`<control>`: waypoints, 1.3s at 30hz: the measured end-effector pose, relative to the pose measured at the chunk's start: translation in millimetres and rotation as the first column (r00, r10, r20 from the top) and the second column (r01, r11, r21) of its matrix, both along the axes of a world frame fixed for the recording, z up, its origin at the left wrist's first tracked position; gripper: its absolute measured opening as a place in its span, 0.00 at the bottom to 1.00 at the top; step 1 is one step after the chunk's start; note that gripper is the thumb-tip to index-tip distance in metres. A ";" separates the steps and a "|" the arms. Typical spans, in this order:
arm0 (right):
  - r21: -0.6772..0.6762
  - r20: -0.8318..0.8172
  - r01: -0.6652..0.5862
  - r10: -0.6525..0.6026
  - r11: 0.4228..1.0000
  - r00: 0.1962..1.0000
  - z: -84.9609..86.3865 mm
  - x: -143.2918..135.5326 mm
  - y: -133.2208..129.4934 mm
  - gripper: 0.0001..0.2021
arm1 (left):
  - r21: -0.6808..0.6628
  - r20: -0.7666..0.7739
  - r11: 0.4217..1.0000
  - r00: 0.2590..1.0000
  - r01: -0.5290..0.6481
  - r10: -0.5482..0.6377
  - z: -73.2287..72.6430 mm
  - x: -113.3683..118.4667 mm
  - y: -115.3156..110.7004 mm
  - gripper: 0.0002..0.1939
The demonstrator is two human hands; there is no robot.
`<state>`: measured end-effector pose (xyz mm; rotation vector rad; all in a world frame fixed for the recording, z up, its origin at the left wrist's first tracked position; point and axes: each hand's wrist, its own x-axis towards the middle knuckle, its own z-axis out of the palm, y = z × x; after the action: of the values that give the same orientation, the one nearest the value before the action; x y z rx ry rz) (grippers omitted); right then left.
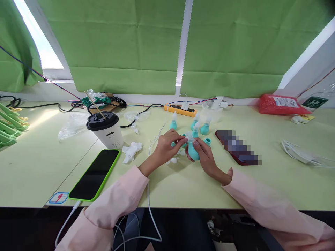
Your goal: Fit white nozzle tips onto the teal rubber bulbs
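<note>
Near the middle of the table, my right hand (204,153) is closed round a teal bulb (193,152), its clear top pointing up. The fingers of my left hand (169,145) pinch at a clear piece (188,136) on the top of that bulb. Behind my hands stand several teal bulbs with whitish nozzles, one (173,122) at the left and another (205,127) at the right. A teal bulb without a nozzle (207,141) sits just right of my hands. Small white pieces (173,160) lie below my left hand, partly hidden by it.
At left are a lidded paper cup (110,134), crumpled tissue (132,151) and a green-edged phone (94,175). A dark red phone (237,148) lies right. Behind are an orange power strip (180,110), cables and a red package (282,104). A white cable (148,195) crosses the front edge.
</note>
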<state>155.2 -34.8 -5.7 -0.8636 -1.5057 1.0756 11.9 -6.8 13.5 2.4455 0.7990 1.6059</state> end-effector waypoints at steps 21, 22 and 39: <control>-0.006 -0.045 -0.004 0.003 1.000 0.999 -0.6 -4.9 -1.3 0.11 | 0.301 -0.026 0.937 0.980 -0.180 0.197 -9.8 5.2 -4.5 0.03; -0.005 -0.044 -0.006 0.006 1.000 0.999 -1.1 -4.5 -0.7 0.11 | 0.298 -0.037 0.938 0.980 -0.178 0.198 -9.7 5.1 -4.2 0.03; -0.163 -0.148 -0.116 0.092 0.980 0.985 6.2 5.0 7.7 0.12 | -0.677 0.175 0.693 0.969 0.247 -0.174 7.2 4.6 -13.2 0.07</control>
<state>160.3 -27.1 0.5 -0.8153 -1.3683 1.3306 16.5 -20.0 20.7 1.8103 0.8628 1.0514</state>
